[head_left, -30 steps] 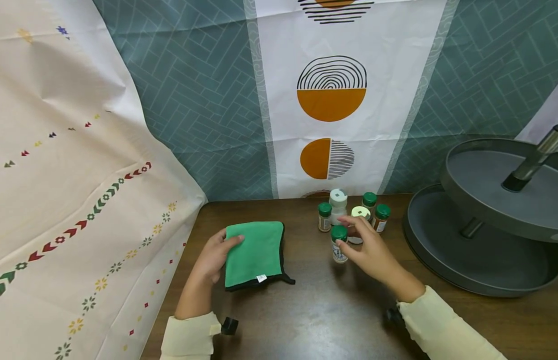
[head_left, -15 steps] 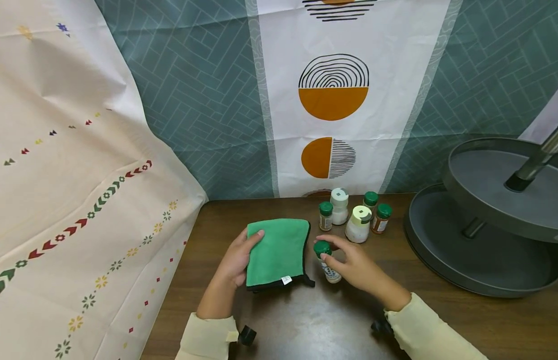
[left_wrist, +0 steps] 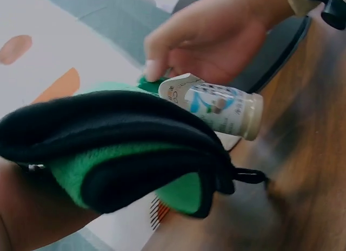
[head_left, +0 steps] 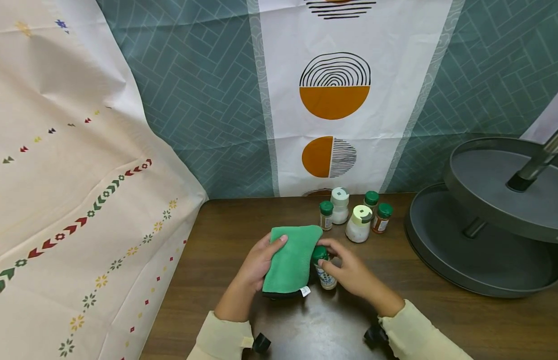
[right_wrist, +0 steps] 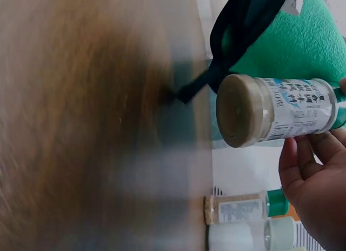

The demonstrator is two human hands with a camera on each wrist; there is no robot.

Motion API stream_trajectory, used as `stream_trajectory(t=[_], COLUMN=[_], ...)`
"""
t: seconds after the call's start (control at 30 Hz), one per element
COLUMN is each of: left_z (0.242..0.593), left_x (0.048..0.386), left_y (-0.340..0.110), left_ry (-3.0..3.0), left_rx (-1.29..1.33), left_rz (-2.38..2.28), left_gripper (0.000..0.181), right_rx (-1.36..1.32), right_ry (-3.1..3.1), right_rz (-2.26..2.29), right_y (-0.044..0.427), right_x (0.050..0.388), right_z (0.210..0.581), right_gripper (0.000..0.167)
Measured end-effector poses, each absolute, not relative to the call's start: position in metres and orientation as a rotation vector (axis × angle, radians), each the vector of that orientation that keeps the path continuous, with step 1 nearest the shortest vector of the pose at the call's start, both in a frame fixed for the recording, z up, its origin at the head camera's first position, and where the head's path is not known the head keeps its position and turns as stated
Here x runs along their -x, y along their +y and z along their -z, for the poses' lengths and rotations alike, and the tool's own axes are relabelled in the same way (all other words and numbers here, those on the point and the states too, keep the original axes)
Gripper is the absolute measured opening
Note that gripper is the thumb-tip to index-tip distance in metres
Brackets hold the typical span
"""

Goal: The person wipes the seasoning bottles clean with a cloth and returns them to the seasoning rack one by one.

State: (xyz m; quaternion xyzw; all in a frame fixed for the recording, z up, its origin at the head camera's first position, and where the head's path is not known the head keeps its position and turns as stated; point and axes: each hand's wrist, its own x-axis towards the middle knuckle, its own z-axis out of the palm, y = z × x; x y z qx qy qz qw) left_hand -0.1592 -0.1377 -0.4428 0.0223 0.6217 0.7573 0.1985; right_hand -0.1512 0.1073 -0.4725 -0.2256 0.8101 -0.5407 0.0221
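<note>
A green cloth (head_left: 290, 260) with a dark edge and a white tag is gripped by my left hand (head_left: 259, 260), thumb on its front face. In the left wrist view the folded cloth (left_wrist: 124, 121) shows its black border and a small loop. My right hand (head_left: 346, 265) pinches the green cap of a spice jar (head_left: 326, 277), which tilts slightly. The right wrist view shows the jar's base (right_wrist: 238, 111) off the table and its printed label. The cloth is beside the jar, close against its cap; whether they touch I cannot tell.
Behind stand several more seasoning jars: a small green-capped jar (head_left: 326, 215), a white-capped jar (head_left: 339, 206), a pale-lidded jar (head_left: 358, 225) and a green-capped jar (head_left: 381, 218). A dark two-tier tray (head_left: 441, 270) stands at the right. A patterned fabric (head_left: 216, 100) hangs at the back.
The right hand has brought the spice jar leftward and toward the person, away from the other jars. The left hand has moved right with the cloth, which now looks narrower and reaches the jar.
</note>
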Motion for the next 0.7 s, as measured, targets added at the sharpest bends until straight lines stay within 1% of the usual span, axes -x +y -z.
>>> stream_trajectory(t=[0.23, 0.33, 0.53, 0.7], left_z=[0.446, 0.448, 0.45, 0.451], left_x=[0.159, 0.16, 0.161, 0.161], left_y=[-0.126, -0.125, -0.122, -0.121], left_ry=[1.891, 1.949, 1.995, 2.024], left_rx=[-0.045, -0.08, -0.24, -0.279], left_rz=[-2.1, -2.063, -1.96, -1.861], left_gripper=[0.047, 0.048, 0.049, 0.056], right_rx=[0.751, 0.766, 0.842, 0.935], right_ry=[2.37, 2.275, 2.111, 2.05], right_rz=[1.794, 1.846, 1.908, 1.897], right_y=[0.107, 0.108, 0.11, 0.111], right_x=[0.148, 0.147, 0.148, 0.148], right_z=[0.473, 0.471, 0.47, 0.469], right_gripper=[0.031, 0.034, 0.037, 0.042])
